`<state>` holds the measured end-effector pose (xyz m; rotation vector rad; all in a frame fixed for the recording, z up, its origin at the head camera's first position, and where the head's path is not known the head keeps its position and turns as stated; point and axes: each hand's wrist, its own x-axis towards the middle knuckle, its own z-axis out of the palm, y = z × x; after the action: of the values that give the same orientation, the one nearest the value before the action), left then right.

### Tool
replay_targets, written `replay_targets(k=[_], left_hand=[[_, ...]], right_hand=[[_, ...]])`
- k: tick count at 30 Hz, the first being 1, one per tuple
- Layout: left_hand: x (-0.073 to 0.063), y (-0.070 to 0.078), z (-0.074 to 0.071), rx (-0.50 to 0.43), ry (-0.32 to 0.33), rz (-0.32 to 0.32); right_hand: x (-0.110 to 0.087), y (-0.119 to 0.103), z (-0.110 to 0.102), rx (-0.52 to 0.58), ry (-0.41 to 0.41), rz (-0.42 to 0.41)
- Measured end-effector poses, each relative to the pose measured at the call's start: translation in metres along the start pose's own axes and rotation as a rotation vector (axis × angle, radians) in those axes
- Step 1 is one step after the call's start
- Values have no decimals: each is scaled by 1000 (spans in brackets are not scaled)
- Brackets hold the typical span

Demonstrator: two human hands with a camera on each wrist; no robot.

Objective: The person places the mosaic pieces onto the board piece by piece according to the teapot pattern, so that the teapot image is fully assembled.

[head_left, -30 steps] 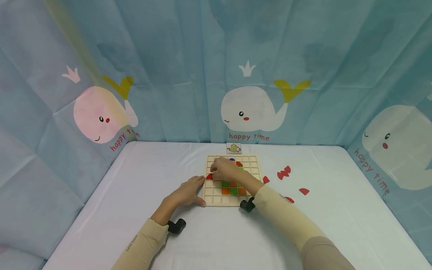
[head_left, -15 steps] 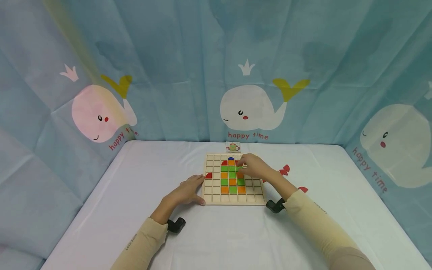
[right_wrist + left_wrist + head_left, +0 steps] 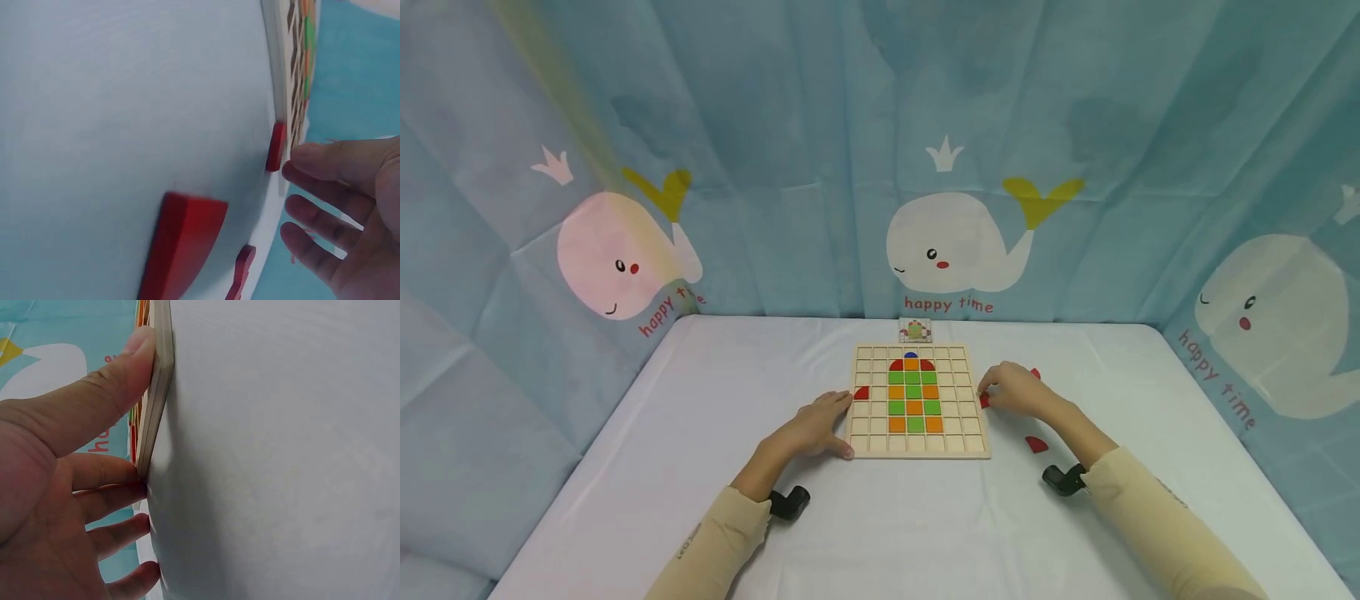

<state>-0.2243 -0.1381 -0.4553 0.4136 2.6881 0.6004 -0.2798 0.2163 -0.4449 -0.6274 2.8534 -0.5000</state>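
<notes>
A wooden grid board [image 3: 958, 417] lies on the white table. Green and orange squares fill a central block, topped by red quarter-rounds and a blue half-round [image 3: 911, 356]. Another red quarter-round [image 3: 861, 393] sits in a cell at the left edge. My left hand [image 3: 812, 427] rests against the board's left side, fingers spread, thumb [image 3: 134, 356] on the near corner. Off the right edge, my right hand [image 3: 1015, 389] reaches down to a loose red quarter-round [image 3: 275, 147] beside the board. Thumb and index tip are close to that piece; no grip on it shows.
A small pattern card [image 3: 915, 331] lies behind the board. Other red quarter-rounds are on the table to the right, one nearer [image 3: 1037, 444] and one partly behind the right hand [image 3: 1035, 373]. A blue whale-print curtain [image 3: 790, 208] stands behind the table.
My right hand has moved from above the board's left part, across it, to the loose red piece off its right edge. The top red pieces are now uncovered. My left hand stays put.
</notes>
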Motion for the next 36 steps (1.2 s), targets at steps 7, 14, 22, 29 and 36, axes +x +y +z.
replay_targets(k=[7, 14, 22, 29, 36], left_hand=[[3, -2, 2, 5, -5, 0], [4, -3, 4, 13, -5, 3], [3, -3, 4, 15, 1, 0], [2, -4, 3, 13, 1, 8], [3, -4, 4, 3, 6, 5]], right_hand=[[-4, 1, 1, -50, -16, -36], [-5, -2, 1, -36, -33, -14], [-9, 5, 4, -66, -17, 42], [-14, 7, 1, -47, -9, 14], [-15, 7, 1, -44, -30, -21]])
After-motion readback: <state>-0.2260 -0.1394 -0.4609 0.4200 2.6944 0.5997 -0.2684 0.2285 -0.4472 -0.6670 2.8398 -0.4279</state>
